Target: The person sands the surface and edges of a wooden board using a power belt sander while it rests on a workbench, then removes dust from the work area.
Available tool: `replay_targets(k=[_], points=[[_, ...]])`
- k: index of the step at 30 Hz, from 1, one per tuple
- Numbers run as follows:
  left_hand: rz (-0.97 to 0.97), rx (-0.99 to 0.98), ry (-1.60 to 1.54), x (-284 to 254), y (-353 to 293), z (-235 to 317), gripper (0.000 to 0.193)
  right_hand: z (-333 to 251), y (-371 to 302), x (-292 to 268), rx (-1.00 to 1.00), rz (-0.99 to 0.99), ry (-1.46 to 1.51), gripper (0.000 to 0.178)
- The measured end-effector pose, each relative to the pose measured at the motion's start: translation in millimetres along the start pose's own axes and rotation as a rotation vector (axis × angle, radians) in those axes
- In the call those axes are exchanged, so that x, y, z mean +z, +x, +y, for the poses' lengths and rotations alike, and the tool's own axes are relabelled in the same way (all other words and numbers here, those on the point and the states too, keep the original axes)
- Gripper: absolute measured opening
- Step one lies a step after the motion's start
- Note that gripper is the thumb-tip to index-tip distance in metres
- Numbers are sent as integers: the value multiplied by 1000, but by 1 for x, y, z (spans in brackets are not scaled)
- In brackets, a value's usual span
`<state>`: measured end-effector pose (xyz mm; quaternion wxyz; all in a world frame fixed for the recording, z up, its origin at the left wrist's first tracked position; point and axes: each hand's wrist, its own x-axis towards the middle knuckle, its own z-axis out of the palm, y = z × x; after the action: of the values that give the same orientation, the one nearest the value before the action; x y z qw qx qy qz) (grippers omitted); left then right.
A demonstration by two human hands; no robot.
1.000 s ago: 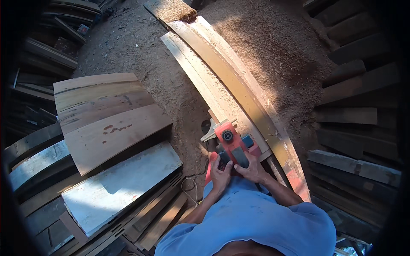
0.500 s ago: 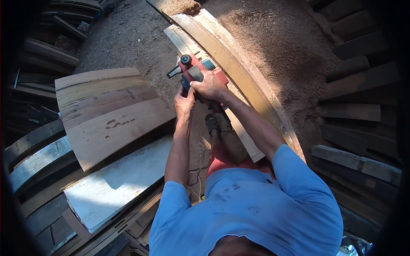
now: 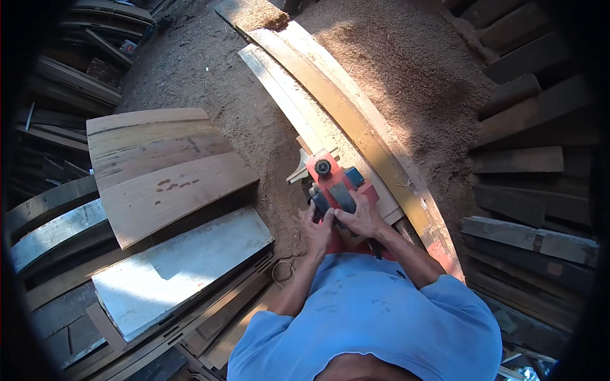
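A red and black electric hand planer point(image 3: 332, 185) sits on the near part of a pale wooden board point(image 3: 279, 88), its round black knob at the front. My right hand point(image 3: 359, 219) is closed on the planer's rear handle. Against the left rear side of the planer, my left hand point(image 3: 316, 233) is closed too, its thumb close to the right hand. The board runs away from me beside a long yellow-brown beam point(image 3: 343, 105); the planer covers part of the board. A light guide bracket point(image 3: 298, 168) sticks out from the tool's left side.
To the left stand a stack topped by brown planks point(image 3: 168, 155) and a white panel point(image 3: 184, 270). Sawdust and shavings point(image 3: 400, 76) cover the ground beyond the beam. Timber pieces point(image 3: 518, 162) line the right side.
Both hands have drawn the planer back along the board toward my body, to the board's near part. My elbows are now more bent. The grip on the planer stays.
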<state>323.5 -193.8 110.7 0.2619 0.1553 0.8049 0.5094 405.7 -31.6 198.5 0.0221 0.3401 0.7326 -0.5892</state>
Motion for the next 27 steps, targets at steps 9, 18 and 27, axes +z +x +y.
replay_targets(k=[9,18,27], points=[[-87,-174,-146,12,-62,10,50,38,-61,8,-38,20,57,42],[22,-102,108,-32,110,57,58,-30,109,16,-199,128,3,49],[10,69,-353,-80,325,58,38,-176,274,-1,-59,-84,126,39]])
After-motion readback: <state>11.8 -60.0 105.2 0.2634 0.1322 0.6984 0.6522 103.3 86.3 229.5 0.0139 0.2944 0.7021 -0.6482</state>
